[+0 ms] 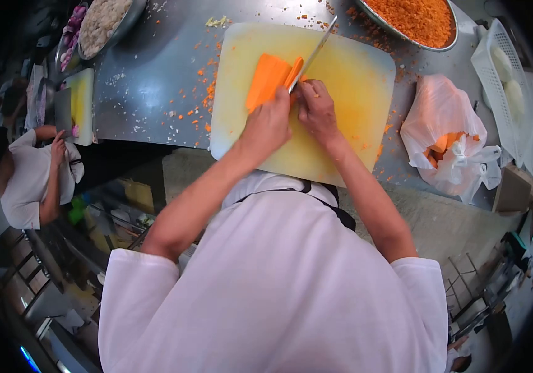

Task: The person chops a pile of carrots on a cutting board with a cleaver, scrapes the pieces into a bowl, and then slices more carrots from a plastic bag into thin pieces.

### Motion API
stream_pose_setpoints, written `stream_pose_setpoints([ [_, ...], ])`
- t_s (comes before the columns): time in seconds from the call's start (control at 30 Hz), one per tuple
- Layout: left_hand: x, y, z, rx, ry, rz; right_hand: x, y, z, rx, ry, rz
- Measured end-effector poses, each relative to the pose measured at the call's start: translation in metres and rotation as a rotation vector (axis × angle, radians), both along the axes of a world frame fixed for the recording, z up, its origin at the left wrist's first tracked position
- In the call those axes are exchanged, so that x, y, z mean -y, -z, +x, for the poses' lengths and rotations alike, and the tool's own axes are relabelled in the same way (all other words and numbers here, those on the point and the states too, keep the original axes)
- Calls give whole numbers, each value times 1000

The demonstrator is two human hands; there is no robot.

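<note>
My left hand (268, 124) is closed around the handle of a knife (316, 53), its blade slanting up and to the right over the cutting board (347, 68). On the blade's left lie flat orange carrot slices (268, 76), partly fanned out. My right hand (317, 110) is on the other side of the blade, fingers bent and pinched against a carrot piece (304, 78) that they mostly cover. The board is white with yellow staining and sits at the table's near edge, against my body.
Orange bits litter the metal table (154, 81). A bowl of minced carrot (419, 18) stands at upper right, a bowl of whitish chopped pieces (103, 25) at upper left. Right are a plastic bag of carrots (444, 124) and a white basket (496, 81). A co-worker (36, 174) cuts at left.
</note>
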State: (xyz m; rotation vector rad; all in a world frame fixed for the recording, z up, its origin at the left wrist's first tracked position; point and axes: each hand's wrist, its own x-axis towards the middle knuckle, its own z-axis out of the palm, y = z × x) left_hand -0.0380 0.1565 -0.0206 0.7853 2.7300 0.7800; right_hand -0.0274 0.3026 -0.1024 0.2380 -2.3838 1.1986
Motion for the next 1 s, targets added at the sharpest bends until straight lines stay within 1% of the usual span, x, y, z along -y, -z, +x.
stream_pose_setpoints([
  [0.03,-1,1,-1,0,-10,13,-1,1,5,0,-10,13],
  [0.07,1,1,-6,59,-19,9,0,2,5,-6,10,17],
  [0.1,4,-3,-14,108,-22,-2,2,1,-1,-22,36,15],
  [0.13,8,-14,-13,99,-21,-2,2,-3,-3,-31,37,14],
  [0.2,19,-39,4,194,-20,-53,2,-6,2,25,34,23],
  [0.27,27,-59,17,231,-31,-69,3,-4,1,13,43,26],
  [0.37,35,-67,30,280,-39,-97,3,-4,1,5,52,26],
  [0.43,37,-65,32,292,-37,-109,3,-4,0,9,51,20],
  [0.6,34,-53,33,226,-8,-55,2,-4,1,13,45,-4],
  [0.73,22,-22,25,242,-13,-109,2,-5,3,18,52,-27],
  [0.83,14,-7,7,182,-15,-107,4,-2,2,40,58,-18],
  [0.9,15,-6,-5,217,-23,24,3,-2,-2,15,77,2],
  [0.93,17,-9,-8,200,-28,33,2,-3,-3,-2,70,9],
  [1.0,28,-17,-10,317,-85,81,2,-4,-1,39,96,43],
])
